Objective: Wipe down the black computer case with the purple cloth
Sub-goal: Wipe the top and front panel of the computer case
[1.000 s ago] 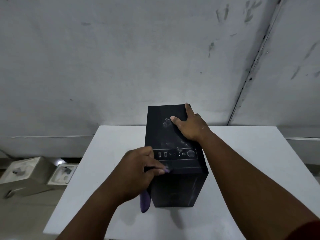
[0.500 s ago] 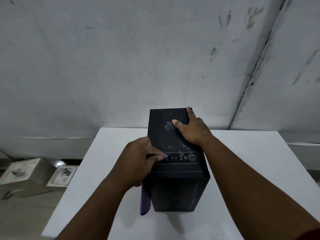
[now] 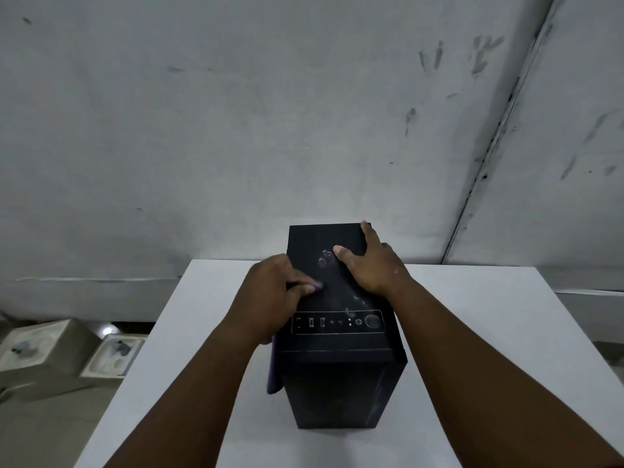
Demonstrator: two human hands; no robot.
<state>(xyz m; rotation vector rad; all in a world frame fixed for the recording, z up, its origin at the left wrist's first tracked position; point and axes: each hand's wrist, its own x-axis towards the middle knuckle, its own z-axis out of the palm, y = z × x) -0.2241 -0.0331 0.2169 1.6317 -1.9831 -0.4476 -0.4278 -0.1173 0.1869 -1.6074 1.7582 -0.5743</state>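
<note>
The black computer case (image 3: 341, 373) stands upright on the white table (image 3: 489, 332), its top panel dusty with smudges and a row of ports near the front. My left hand (image 3: 273, 295) grips the purple cloth (image 3: 274, 369) at the case's upper left edge; most of the cloth hangs down the left side, and a small bit shows at my fingertips. My right hand (image 3: 374, 265) lies flat on the far right part of the top, fingers spread toward the back edge.
A grey scuffed wall rises right behind the table. On the floor to the left sit two pale moulded packaging blocks (image 3: 44, 352). The table's left edge runs close to my left forearm.
My left hand has slid with the cloth from the front port panel back along the case's left top edge toward the middle. My right hand has stayed in place.
</note>
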